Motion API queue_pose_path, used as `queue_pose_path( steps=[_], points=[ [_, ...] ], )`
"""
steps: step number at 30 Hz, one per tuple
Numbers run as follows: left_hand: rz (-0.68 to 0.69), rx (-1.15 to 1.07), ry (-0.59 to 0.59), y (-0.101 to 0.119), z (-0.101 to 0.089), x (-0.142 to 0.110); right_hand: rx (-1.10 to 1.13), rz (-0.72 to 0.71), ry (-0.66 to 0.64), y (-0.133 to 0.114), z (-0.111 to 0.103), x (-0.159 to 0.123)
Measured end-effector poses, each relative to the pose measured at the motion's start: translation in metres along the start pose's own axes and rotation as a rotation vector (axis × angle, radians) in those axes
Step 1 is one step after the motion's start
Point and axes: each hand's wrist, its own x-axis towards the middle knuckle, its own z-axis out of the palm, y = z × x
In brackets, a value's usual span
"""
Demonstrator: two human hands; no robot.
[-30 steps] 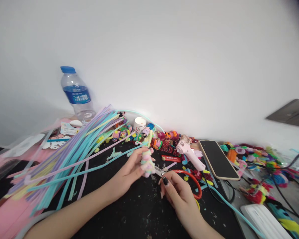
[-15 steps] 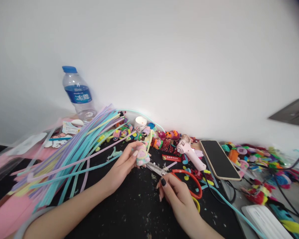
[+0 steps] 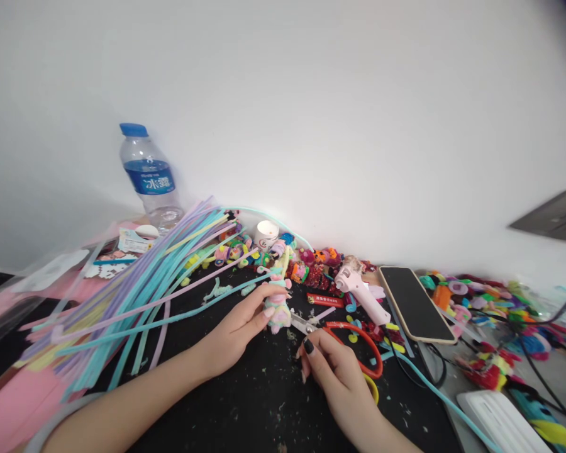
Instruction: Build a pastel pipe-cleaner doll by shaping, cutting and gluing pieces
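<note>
My left hand (image 3: 239,327) pinches a small pastel pipe-cleaner figure (image 3: 277,308) upright over the black mat (image 3: 245,402). My right hand (image 3: 336,371) is closed round the red handle of a pair of scissors (image 3: 344,332), whose blades point at the figure's base. A fan of pastel pipe cleaners (image 3: 146,289) lies to the left of my left hand.
A water bottle (image 3: 148,176) stands at the back left by the wall. A pink glue gun (image 3: 358,290), a phone (image 3: 412,303), a small white jar (image 3: 266,234) and heaps of coloured pipe-cleaner pieces (image 3: 476,308) crowd the right. Cables (image 3: 538,365) and a white device (image 3: 500,418) sit at the right edge.
My left hand tipped the figure back toward the wall, then brought it upright again beside the scissor blades. My right hand has barely moved.
</note>
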Motion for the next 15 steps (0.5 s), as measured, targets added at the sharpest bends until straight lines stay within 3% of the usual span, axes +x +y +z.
queue_pose_path(
  steps=[5,15],
  points=[
    [0.0,0.087,-0.03,0.006,0.0,-0.003,-0.007,-0.002,0.006,-0.001,0.0,-0.001],
    [0.001,0.084,-0.029,-0.005,0.006,-0.003,-0.019,-0.001,0.002,0.0,0.0,0.0]
  ],
)
